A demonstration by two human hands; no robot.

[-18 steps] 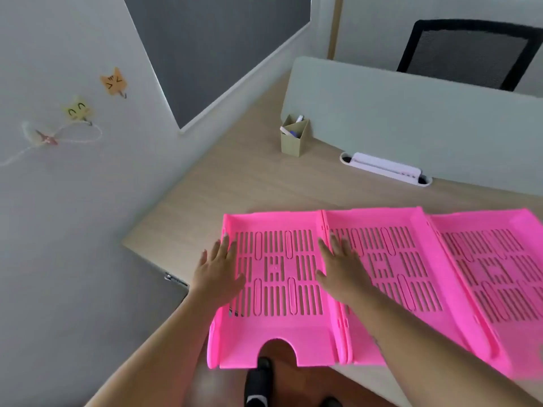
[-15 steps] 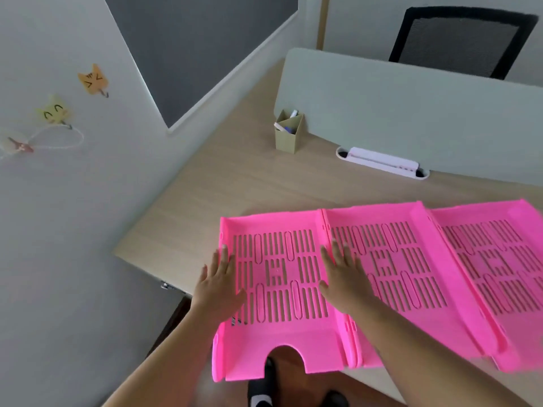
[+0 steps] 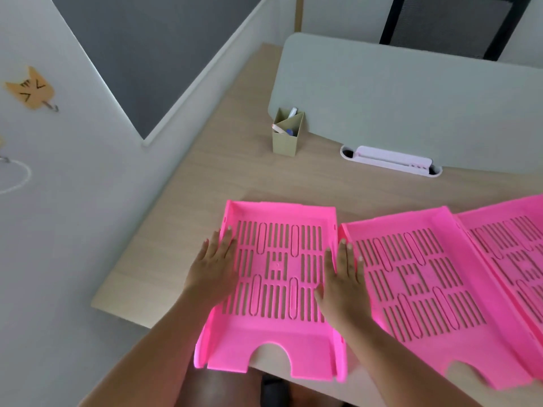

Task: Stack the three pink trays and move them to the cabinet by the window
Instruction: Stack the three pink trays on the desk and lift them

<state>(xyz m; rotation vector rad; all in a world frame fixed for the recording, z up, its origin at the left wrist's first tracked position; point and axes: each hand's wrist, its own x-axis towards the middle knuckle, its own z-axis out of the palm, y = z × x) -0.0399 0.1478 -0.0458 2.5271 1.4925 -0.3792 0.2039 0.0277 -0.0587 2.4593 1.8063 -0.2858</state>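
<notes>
On tabletop (image 3: 205,183): flat, unclenched hands, left (image 3: 214,265) and right (image 3: 343,277), bracketing leftmost pink tray (image 3: 279,289); stacking barely starting, other two trays (image 3: 426,274) lying alongside, cabinet unseen.

Three pink trays (image 3: 276,277) (image 3: 417,277) (image 3: 511,254), two hands (image 3: 213,268) (image 3: 345,277), one pen holder (image 3: 286,133), one chair (image 3: 446,24).

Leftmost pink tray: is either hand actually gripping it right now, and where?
The left hand and right hand lie against the side walls of the leftmost pink tray, fingers extended. Whether they are clamping it cannot be told.
</notes>
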